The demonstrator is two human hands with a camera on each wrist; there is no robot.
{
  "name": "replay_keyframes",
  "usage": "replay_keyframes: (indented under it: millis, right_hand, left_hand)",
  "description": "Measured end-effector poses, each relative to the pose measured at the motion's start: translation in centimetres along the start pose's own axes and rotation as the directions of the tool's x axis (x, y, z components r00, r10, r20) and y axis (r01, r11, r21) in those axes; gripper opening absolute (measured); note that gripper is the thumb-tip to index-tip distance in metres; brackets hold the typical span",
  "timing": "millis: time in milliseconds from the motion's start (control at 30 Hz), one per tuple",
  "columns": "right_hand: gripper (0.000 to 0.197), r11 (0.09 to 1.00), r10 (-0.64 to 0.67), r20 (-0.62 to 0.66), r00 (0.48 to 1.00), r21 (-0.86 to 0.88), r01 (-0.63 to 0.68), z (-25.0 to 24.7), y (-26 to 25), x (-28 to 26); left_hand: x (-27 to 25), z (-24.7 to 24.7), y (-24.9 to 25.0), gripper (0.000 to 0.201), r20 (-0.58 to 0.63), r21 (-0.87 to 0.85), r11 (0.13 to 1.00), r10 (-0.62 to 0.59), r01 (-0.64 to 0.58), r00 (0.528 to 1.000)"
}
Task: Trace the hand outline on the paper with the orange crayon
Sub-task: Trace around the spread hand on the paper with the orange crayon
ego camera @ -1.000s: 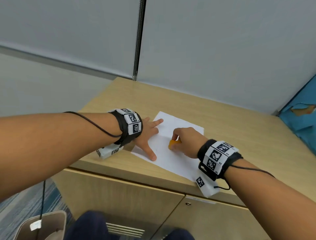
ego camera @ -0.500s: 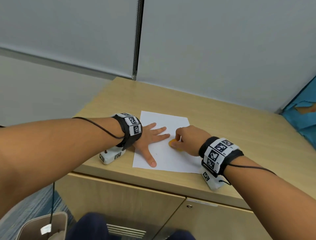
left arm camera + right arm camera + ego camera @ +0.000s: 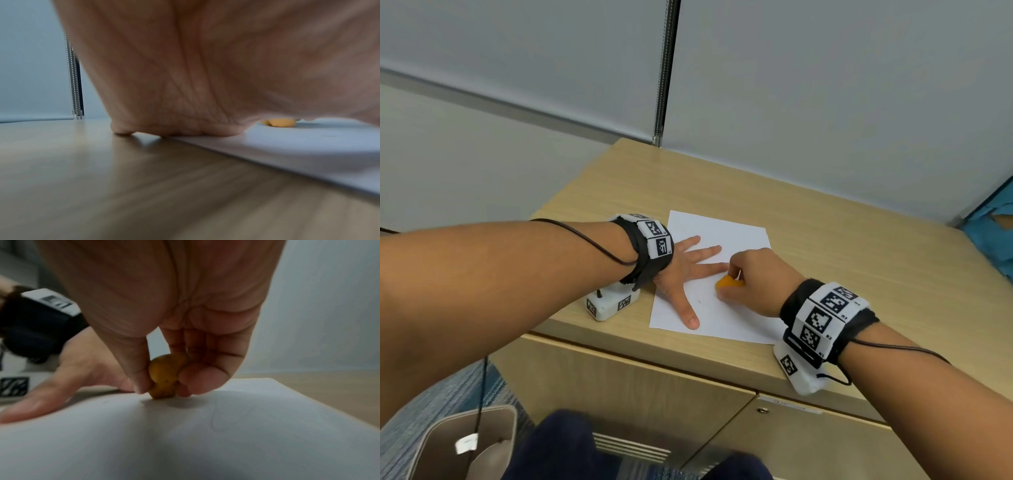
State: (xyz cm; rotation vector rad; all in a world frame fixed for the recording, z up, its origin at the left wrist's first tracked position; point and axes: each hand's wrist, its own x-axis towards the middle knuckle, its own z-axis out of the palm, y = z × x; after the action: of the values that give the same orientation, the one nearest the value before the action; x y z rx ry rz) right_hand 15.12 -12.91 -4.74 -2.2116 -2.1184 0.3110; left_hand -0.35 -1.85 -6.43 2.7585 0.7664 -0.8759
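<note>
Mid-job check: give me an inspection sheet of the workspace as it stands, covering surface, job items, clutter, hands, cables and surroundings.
Surface: wooden cabinet top, the paper lying near its front edge.
Job's things: white paper flat on the top; orange crayon tip down on the paper, beside the left hand's fingers. No clear orange line seen yet.
Clutter: nothing seen on the top besides the job's things.
Hands: left hand flat on the paper, fingers spread; right hand pinches the crayon.
Cables: a black cable runs along the left forearm, another from the right wristband.
Surroundings: grey wall panels behind, cabinet doors below, a bin at lower left, something blue at right.
</note>
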Motion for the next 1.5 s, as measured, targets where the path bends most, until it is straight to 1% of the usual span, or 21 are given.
replay_keyframes:
  millis: [133, 167, 233, 300, 367, 400, 533, 633, 733, 800, 867, 933, 1000, 1100, 1133, 1167, 1267, 1333, 1400, 1467, 1500]
  right_hand:
    - [0.024, 0.988, -0.154, 0.066, 0.986, -0.003, 0.155, 0.8, -1.8, -1.8]
    - [0.024, 0.986, -0.168, 0.084, 0.982, 0.003, 0.168, 0.7, -2.0, -1.9]
    - [0.026, 0.99, -0.135, 0.089, 0.987, -0.036, 0.139, 0.1, -1.7, -1.1]
    - [0.022, 0.995, -0.029, 0.037, 0.999, -0.092, 0.032, -0.8, -0.5, 0.4]
    - [0.02, 0.997, 0.022, -0.021, 1.0, -0.077, -0.024, -0.9, 0.2, 1.1]
    - [0.02, 0.998, 0.011, -0.02, 1.0, -0.061, -0.012, -0.8, 0.0, 1.0]
    - [0.024, 0.989, -0.15, 0.098, 0.984, 0.006, 0.151, 0.2, -2.3, -1.1]
    - [0.026, 0.997, -0.079, 0.097, 0.992, -0.003, 0.08, -0.6, -1.4, -0.1]
    - [0.024, 0.998, 0.032, -0.01, 0.999, -0.05, -0.032, -1.0, 0.0, 1.4]
    - [0.022, 0.998, 0.008, -0.012, 1.0, -0.056, -0.008, -0.5, -0.6, 1.0]
    - [0.024, 0.996, -0.087, 0.049, 0.995, -0.028, 0.088, 0.1, -1.8, -0.1]
    - [0.026, 0.992, -0.123, 0.104, 0.987, 0.004, 0.123, 0.1, -2.4, -0.8]
    - [0.027, 0.996, -0.084, 0.107, 0.991, -0.013, 0.086, -0.6, -1.6, -0.2]
    - [0.023, 0.997, 0.034, 0.019, 0.999, -0.074, -0.033, -1.4, 0.1, 1.4]
    - [0.022, 0.996, 0.047, -0.004, 0.999, -0.077, -0.047, -1.4, 0.1, 1.5]
    - [0.022, 0.996, 0.034, -0.001, 0.999, -0.08, -0.034, -1.0, -0.3, 1.2]
    - [0.026, 0.992, -0.113, 0.097, 0.989, -0.04, 0.117, 0.2, -2.5, -0.8]
    - [0.028, 0.989, -0.144, 0.14, 0.98, -0.013, 0.147, 0.1, -2.8, -1.2]
    - [0.026, 0.995, -0.089, 0.102, 0.991, -0.04, 0.093, -0.7, -1.6, -0.1]
    - [0.024, 0.997, -0.002, 0.016, 1.0, -0.073, 0.003, -1.3, -0.1, 1.2]
    - [0.024, 0.998, 0.012, -0.013, 1.0, -0.065, -0.012, -1.2, 0.3, 1.4]
  left_hand:
    - [-0.1, 0.0, 0.0, 0.13, 0.001, 0.01, 1.0, 0.007, -0.007, 1.0]
    - [-0.1, 0.0, 0.0, 0.13, -0.001, 0.007, 1.0, 0.009, -0.009, 1.0]
    - [-0.2, 0.0, 0.0, 0.13, 0.0, 0.005, 1.0, 0.002, -0.002, 1.0]
    - [-0.3, 0.0, 0.1, 0.13, -0.002, -0.003, 1.0, -0.002, 0.002, 1.0]
    - [-0.4, -0.1, 0.3, 0.129, -0.007, -0.006, 1.0, 0.0, 0.0, 1.0]
    - [-0.4, -0.1, 0.3, 0.129, -0.009, 0.0, 1.0, -0.002, 0.002, 1.0]
    - [-0.3, 0.0, 0.2, 0.126, -0.007, 0.009, 1.0, -0.003, 0.003, 1.0]
    - [-0.3, 0.1, 0.2, 0.128, -0.017, -0.001, 1.0, 0.001, -0.001, 1.0]
    - [-0.4, -0.1, 0.3, 0.129, -0.023, -0.011, 1.0, 0.008, -0.008, 1.0]
    - [-0.5, -0.1, 0.3, 0.128, -0.02, 0.003, 1.0, -0.001, 0.001, 1.0]
    - [-0.5, -0.1, 0.2, 0.126, -0.009, 0.013, 1.0, -0.006, 0.007, 1.0]
    - [-0.4, 0.0, 0.2, 0.126, -0.01, 0.013, 1.0, -0.006, 0.006, 1.0]
    - [-0.4, 0.0, 0.2, 0.126, -0.01, 0.005, 1.0, -0.007, 0.007, 1.0]
    - [-0.5, 0.0, 0.3, 0.129, -0.02, -0.01, 1.0, 0.0, 0.0, 1.0]
    - [-0.4, 0.0, 0.3, 0.13, -0.021, -0.006, 1.0, -0.002, 0.001, 1.0]
    - [-0.4, 0.0, 0.3, 0.13, -0.018, -0.001, 1.0, -0.006, 0.006, 1.0]
    - [-0.2, 0.0, 0.2, 0.127, -0.004, 0.007, 1.0, -0.008, 0.008, 1.0]
    - [-0.2, 0.0, 0.2, 0.127, -0.001, 0.008, 1.0, -0.004, 0.004, 1.0]
    - [-0.3, 0.0, 0.2, 0.128, -0.003, 0.0, 1.0, -0.005, 0.005, 1.0]
    - [-0.5, -0.1, 0.3, 0.129, -0.009, -0.013, 1.0, 0.0, 0.0, 1.0]
    - [-0.6, -0.2, 0.4, 0.129, -0.011, -0.013, 1.0, 0.002, -0.002, 1.0]
